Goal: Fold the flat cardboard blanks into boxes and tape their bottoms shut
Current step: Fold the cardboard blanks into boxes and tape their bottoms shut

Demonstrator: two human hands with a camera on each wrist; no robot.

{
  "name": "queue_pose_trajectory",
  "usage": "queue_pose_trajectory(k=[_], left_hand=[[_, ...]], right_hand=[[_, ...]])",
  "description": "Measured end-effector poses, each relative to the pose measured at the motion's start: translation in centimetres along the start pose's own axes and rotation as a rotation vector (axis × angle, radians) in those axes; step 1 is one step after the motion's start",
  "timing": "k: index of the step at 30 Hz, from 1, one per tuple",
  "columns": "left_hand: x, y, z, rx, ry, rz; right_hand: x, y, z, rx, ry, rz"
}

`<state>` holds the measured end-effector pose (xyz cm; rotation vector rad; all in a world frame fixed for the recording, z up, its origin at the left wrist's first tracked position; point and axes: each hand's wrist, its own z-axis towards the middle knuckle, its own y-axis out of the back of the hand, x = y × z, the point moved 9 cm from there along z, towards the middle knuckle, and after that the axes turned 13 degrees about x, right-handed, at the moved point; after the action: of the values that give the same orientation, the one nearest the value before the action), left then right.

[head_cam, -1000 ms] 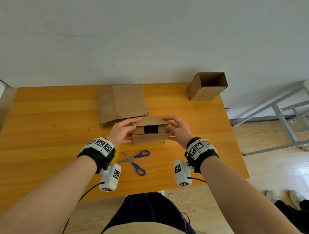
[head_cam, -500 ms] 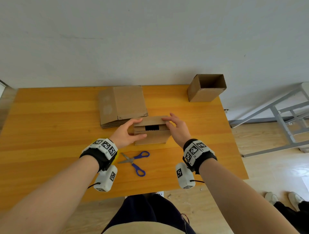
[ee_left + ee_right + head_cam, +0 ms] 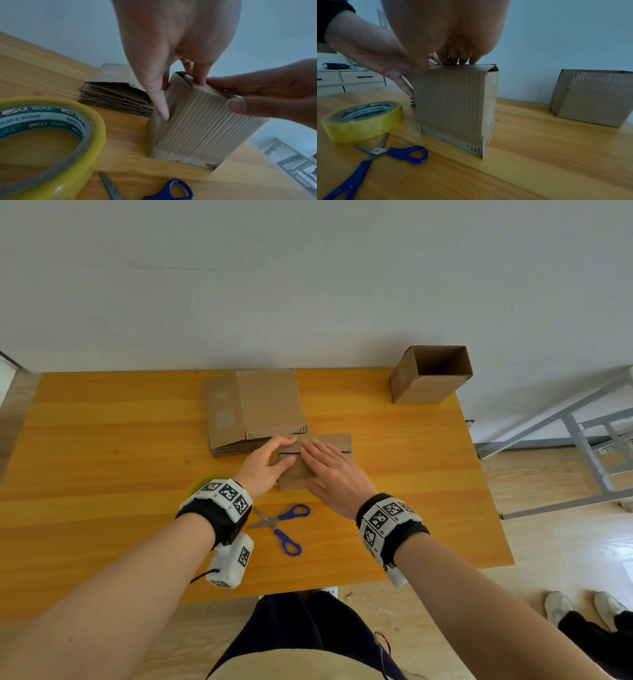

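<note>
Head view: box [image 3: 298, 474] between both hands

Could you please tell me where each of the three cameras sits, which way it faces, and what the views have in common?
Head: worn on the head, looking forward and down at the table; shows both forearms, left hand and right hand.
Left wrist: looks along the left hand at the box; the right hand enters from the right.
Right wrist: looks along the right hand at the same box.
Both wrist views share the box, tape roll and scissors.
</note>
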<state>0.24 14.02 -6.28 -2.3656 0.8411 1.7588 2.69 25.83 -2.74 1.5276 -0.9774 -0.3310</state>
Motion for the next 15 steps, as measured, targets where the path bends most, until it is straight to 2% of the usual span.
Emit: queue_pose_trajectory(k=[6, 8, 11, 15], left_hand=[[1.2, 0.6, -0.9, -0.032, 0.018, -0.059], [1.9, 1.6, -1.9, -0.082, 0.047, 0.106], [3.8, 3.2, -4.0, -0.12, 0.196, 0.398], [6.6, 3.3, -6.2, 0.017, 0.379, 0.588]], right_hand=[[0.3, 0.3, 0.0, 0.017, 0.024, -0.03], [0.3, 0.2, 0.0, 0.023, 0.015, -0.025], [0.1, -0.3, 0.0, 0.045, 0.002, -0.024], [0.0, -0.1, 0.1, 0.06, -0.009, -0.01]])
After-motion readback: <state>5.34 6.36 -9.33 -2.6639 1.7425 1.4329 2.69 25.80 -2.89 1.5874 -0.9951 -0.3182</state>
